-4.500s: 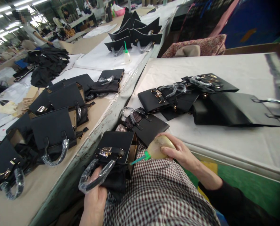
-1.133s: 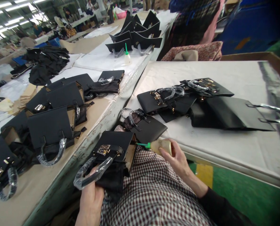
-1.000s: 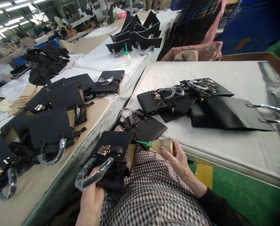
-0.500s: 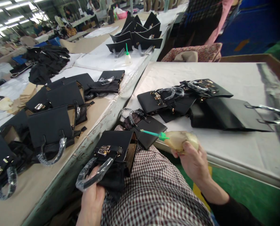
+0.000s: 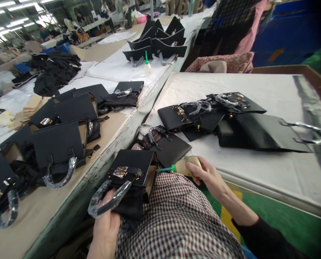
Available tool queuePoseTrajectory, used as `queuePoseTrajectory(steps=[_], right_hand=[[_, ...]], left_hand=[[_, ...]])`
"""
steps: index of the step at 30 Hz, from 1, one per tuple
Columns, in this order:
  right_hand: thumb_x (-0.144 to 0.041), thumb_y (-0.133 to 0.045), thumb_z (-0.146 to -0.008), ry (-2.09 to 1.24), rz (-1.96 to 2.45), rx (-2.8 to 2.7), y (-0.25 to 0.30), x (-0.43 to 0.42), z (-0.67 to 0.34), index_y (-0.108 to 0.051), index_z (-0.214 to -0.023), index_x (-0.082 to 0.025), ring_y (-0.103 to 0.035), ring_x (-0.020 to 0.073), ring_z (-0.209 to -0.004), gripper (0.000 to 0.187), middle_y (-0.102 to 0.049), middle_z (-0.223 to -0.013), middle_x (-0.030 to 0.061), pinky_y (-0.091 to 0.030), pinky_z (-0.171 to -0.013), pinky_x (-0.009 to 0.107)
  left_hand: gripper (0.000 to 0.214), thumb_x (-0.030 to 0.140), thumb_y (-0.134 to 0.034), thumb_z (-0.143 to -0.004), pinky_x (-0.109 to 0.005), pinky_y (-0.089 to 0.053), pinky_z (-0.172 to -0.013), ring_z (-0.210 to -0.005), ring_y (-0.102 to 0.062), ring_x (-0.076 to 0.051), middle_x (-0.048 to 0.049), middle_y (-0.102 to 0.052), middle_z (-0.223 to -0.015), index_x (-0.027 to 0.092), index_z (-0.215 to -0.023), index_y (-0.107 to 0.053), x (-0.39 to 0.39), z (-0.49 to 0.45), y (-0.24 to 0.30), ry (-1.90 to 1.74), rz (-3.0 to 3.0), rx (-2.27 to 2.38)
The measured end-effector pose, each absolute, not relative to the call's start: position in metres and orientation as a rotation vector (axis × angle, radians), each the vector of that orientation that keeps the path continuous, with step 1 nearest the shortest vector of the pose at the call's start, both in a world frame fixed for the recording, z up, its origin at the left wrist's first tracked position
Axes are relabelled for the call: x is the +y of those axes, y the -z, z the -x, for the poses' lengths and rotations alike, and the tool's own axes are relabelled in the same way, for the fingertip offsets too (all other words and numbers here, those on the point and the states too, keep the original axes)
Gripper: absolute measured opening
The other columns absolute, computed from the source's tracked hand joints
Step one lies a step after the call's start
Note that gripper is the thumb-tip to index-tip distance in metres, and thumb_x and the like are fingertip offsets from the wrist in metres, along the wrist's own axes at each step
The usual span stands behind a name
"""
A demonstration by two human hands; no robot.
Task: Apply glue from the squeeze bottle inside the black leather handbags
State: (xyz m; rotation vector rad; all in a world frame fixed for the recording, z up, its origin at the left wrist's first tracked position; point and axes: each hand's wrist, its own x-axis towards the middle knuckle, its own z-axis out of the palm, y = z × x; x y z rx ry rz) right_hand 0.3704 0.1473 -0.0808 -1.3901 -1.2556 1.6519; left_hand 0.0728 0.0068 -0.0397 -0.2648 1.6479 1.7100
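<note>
A small black handbag with a gold clasp rests on my checked apron. My left hand grips it from below, behind the plastic-wrapped handle; some of its fingers are hidden. The bag's side is open toward the right and shows a tan lining. In my right hand is a cloudy squeeze bottle with a green cap and a long thin nozzle. It lies nearly level, pointing left, with the nozzle tip at the edge of the bag's open side.
Several black handbags stand on the left table. More bags lie on the right white table. Farther back stand another glue-type bottle and a group of black bag panels. A person's dark clothing shows beyond.
My right hand has brought the bottle left and slightly down, so its nozzle has come from above the apron to the bag's open side. My left hand and the bag have hardly moved.
</note>
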Motion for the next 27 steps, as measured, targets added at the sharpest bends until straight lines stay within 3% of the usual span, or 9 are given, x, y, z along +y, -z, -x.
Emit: queuePoseTrajectory(steps=[8,18,23,27], right_hand=[[-0.059,-0.077,-0.084,-1.474,1.486,-1.475,0.081,0.162,-0.365,-0.069,-0.110,-0.020,-0.056,0.0187,-0.058,0.047,-0.067,-0.076,0.0004,-0.042,-0.048,0.030],[-0.057,-0.077,-0.082,-1.524,1.443,-1.589,0.069,0.157,-0.365,-0.076,-0.102,-0.021,-0.062,0.0222,-0.062,0.041,-0.069,-0.073,0.0030,-0.044,-0.051,0.031],[-0.058,-0.079,-0.080,-1.444,1.486,-1.557,0.068,0.155,-0.364,-0.075,-0.102,-0.021,-0.061,0.0219,-0.062,0.043,-0.069,-0.074,0.0026,-0.044,-0.051,0.031],[-0.058,-0.077,-0.085,-1.692,1.375,-1.537,0.065,0.148,-0.362,-0.072,-0.102,-0.021,-0.053,0.0169,-0.054,0.041,-0.064,-0.069,-0.0010,-0.040,-0.048,0.029]], left_hand=[[0.017,0.005,-0.069,-0.087,-0.033,-0.060,-0.104,-0.106,-0.078,-0.023,-0.0035,-0.082,-0.087,0.019,-0.086,-0.079,0.006,-0.074,0.039,-1.692,0.253,1.658],[0.019,0.005,-0.066,-0.089,-0.028,-0.060,-0.100,-0.097,-0.079,-0.021,-0.0052,-0.082,-0.085,0.017,-0.081,-0.079,0.005,-0.072,0.044,-1.680,0.245,1.679],[0.016,0.005,-0.069,-0.088,-0.034,-0.056,-0.110,-0.111,-0.077,-0.024,-0.0075,-0.083,-0.095,0.016,-0.090,-0.080,0.001,-0.070,0.050,-1.670,0.215,1.665],[0.014,0.006,-0.069,-0.088,-0.037,-0.054,-0.114,-0.118,-0.075,-0.026,-0.0087,-0.083,-0.095,0.015,-0.090,-0.079,0.000,-0.069,0.052,-1.680,0.233,1.672]])
